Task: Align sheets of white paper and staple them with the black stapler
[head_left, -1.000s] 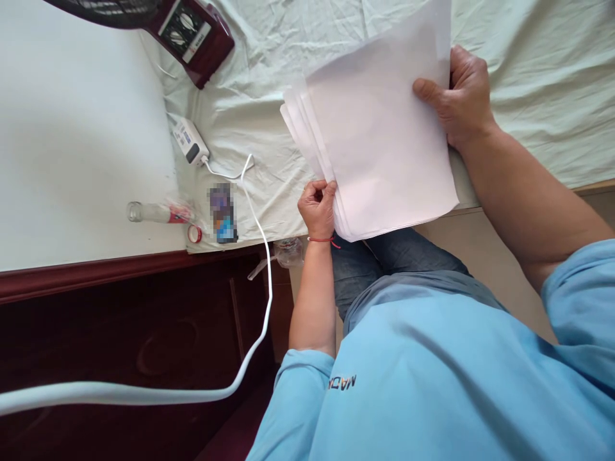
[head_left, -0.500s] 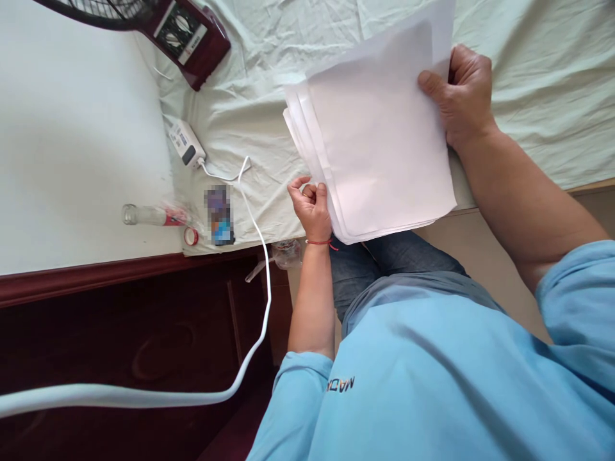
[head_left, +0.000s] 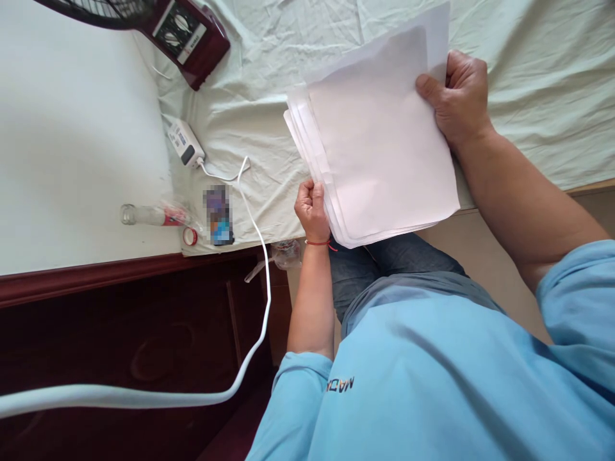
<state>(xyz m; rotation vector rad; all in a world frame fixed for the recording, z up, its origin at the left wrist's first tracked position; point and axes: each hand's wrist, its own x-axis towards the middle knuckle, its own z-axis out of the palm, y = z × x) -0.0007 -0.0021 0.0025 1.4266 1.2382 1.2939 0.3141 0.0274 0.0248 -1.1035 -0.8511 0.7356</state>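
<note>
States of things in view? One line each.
Stacked white paper sheets: held up, left edges staggered.
Bare left grip: seemingly pinching sheets' left edge.
Bare right grip: shut on sheets' right edge.
Clear glass bottle with red label: appears upright, no cap visible.
Dark red plastic fan: running or off, unclear.
White rectangular plastic block: white cable attached, power unclear.
Dark rectangular item: lying flat, face blurred.
Pale green cloth: spread, wrinkled.

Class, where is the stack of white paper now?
In the head view, the stack of white paper is above and right of centre, between the left hand at its left edge and the right hand gripping its right.
</note>
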